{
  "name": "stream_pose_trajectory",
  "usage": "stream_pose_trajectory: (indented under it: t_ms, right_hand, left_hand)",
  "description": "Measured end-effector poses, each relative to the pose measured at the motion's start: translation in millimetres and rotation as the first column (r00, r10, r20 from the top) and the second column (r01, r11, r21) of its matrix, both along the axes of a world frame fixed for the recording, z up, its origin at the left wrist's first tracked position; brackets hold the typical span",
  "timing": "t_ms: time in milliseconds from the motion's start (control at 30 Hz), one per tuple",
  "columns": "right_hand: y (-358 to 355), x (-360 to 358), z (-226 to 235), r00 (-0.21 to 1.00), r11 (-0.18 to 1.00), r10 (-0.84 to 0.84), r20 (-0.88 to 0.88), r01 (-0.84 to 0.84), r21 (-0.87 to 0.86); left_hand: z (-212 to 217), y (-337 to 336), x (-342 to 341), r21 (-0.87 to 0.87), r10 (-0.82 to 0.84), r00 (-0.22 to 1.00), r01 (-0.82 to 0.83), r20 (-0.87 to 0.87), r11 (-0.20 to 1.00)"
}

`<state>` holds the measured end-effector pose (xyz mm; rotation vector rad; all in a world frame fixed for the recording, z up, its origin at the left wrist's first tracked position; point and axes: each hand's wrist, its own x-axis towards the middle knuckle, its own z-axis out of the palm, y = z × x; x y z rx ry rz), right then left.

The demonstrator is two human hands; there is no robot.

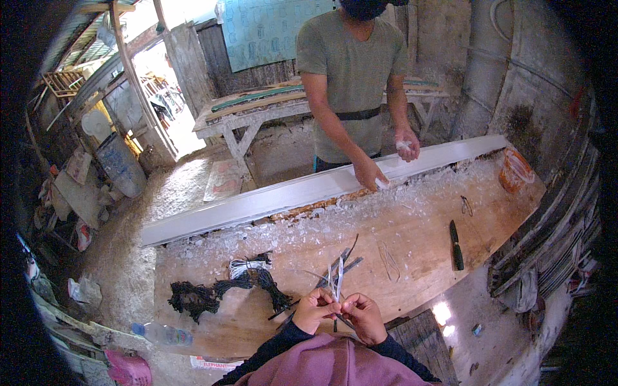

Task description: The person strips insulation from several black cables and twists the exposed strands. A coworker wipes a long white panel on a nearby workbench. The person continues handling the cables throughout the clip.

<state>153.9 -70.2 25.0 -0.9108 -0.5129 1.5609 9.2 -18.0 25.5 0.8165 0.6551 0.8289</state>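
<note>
Close to the table's front edge, my left hand (313, 311) and my right hand (364, 316) meet with fingers pinched together. Between them they grip a small bunch of thin flat strips (336, 281), some whitish and some dark, whose ends fan upward. Other dark strips (351, 265) lie on the wood just beyond. Left of my hands rest tangled bundles of black cord (193, 300), along with a bundle of white cord (250, 265). A loop of thin pale string (388, 262) lies to the right. Exactly how the strips cross inside my fingers is hidden.
A co-worker (354, 83) stands across the wooden table (418, 283), hands holding white pieces by a long white board (309, 193). White flakes litter the table. At right are a black-handled knife (456, 246) and an orange bucket (515, 170); a plastic bottle (164, 334) lies left.
</note>
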Motion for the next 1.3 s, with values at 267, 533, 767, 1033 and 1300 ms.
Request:
stream_pose_trajectory:
  t_ms: [267, 533, 767, 1033, 1300]
  right_hand:
    - [-2, 2, 7, 0.997, 0.998, 0.055, -0.052, -0.054, 0.027]
    - [-2, 0, 6, 0.999, 0.998, 0.033, 0.01, -0.033, 0.059]
    - [-3, 4, 7, 0.882, 0.947, -0.076, 0.465, -0.082, 0.31]
    - [-4, -9, 4, 0.896, 0.922, -0.233, 0.377, 0.08, 0.378]
    - [3, 16, 17, 0.479, 0.586, -0.428, 0.766, -0.498, 0.639]
  left_hand:
    - [5, 0, -2, 0.029, 0.027, 0.999, -0.027, 0.022, 0.999]
    - [5, 1, -4, 0.024, 0.007, 0.999, -0.008, 0.043, 1.0]
    - [2, 1, -7, 0.002, -0.04, 0.999, 0.04, 0.0, 0.999]
    - [8, 1, -2, -0.18, -0.06, 0.994, 0.076, 0.093, 0.981]
    - [10, 19, -13, -0.136, -0.311, 0.944, 0.324, 0.106, 0.936]
